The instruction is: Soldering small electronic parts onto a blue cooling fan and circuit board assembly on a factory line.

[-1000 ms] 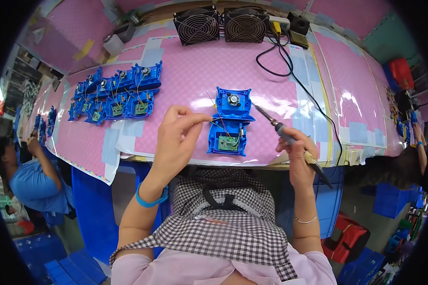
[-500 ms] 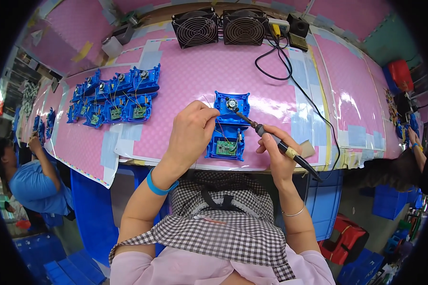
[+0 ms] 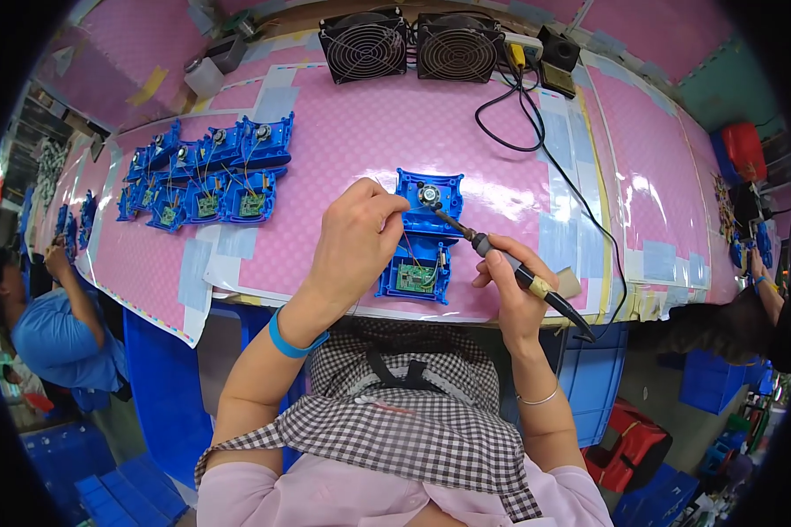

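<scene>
In front of me lies an opened blue plastic housing in two halves. The far half carries a small round speaker; in the near half sits a green circuit board with thin wires. My right hand grips a soldering iron like a pen, its tip at the speaker's edge. Beside the housing's left side, my left hand is closed in a pinch, and a thin wire seems to be between the fingertips. The exact end of that wire is hidden by the fingers.
More blue housings with speakers and boards stand in rows at the left. Two black fans are at the back, beside a soldering stand. The iron's cord runs along the right. One person works at far left; another's hand is at far right.
The view has shifted slightly. Both hands keep nearly the same hold and place, with the iron's tip still at the speaker.
</scene>
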The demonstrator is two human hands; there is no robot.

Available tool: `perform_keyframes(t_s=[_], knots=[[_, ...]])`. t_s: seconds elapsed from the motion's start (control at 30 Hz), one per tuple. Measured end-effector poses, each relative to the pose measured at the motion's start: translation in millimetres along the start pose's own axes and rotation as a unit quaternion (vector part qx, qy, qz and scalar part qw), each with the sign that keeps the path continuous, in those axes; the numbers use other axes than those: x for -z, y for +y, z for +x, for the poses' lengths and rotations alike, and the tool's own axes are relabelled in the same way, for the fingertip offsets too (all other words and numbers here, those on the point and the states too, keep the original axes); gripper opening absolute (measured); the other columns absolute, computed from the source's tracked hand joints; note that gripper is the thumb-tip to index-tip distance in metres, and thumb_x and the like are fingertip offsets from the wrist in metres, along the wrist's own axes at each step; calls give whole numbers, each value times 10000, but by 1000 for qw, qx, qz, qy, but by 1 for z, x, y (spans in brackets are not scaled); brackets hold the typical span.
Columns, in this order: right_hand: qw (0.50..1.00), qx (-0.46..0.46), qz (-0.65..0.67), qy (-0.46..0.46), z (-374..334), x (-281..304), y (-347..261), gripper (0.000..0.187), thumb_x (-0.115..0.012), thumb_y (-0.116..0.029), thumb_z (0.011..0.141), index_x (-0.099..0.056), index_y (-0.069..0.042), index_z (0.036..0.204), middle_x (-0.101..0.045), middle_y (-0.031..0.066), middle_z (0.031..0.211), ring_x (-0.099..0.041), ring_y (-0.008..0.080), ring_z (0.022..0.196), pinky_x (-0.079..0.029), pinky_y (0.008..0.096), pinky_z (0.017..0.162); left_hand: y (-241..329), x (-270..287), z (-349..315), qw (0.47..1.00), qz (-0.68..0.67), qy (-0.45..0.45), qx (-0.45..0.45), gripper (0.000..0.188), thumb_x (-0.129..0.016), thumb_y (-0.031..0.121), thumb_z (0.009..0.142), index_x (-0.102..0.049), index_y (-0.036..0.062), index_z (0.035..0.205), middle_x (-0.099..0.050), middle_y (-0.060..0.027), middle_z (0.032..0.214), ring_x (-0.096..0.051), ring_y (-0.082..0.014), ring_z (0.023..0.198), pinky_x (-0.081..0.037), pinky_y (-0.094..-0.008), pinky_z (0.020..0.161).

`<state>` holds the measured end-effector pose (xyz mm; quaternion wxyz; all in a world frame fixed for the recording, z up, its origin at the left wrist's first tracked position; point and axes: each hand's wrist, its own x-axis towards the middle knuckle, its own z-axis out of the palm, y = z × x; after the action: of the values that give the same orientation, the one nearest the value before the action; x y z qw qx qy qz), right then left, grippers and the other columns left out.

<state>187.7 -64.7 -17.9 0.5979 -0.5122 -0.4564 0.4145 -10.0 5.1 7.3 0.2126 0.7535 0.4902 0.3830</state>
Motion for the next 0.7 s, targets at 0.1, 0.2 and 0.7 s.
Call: perform_keyframes(t_s=[0.1, 0.2, 0.7], knots=[[1000, -1, -10, -8, 2, 0, -1, 220, -619, -49, 885, -632, 79, 1064, -673, 135, 759, -648, 167, 604, -523, 252, 585, 0, -2, 1, 1000, 2, 4, -4, 143, -610, -21, 746, -689, -8, 865, -602, -134, 804, -617, -279, 715, -490, -365, 645], [1000, 1, -8, -6, 3, -1, -1, 222, -622, -48, 883, -633, 79, 1064, -674, 135, 762, -649, 167, 605, -525, 252, 584, 1, -3, 1, 1000, -2, 4, 1, 141, -610, -18, 746, -688, -6, 863, -602, -133, 806, -617, -280, 719, -492, -368, 648], [997, 41, -65, 26, 4, 14, -18, 199, -627, -30, 867, -645, 72, 1037, -669, 130, 769, -633, 145, 621, -516, 241, 571, 5, -6, 0, 1000, 12, 0, -16, 158, -592, -6, 785, -647, 8, 933, -583, -139, 829, -609, -315, 715, -495, -400, 634]])
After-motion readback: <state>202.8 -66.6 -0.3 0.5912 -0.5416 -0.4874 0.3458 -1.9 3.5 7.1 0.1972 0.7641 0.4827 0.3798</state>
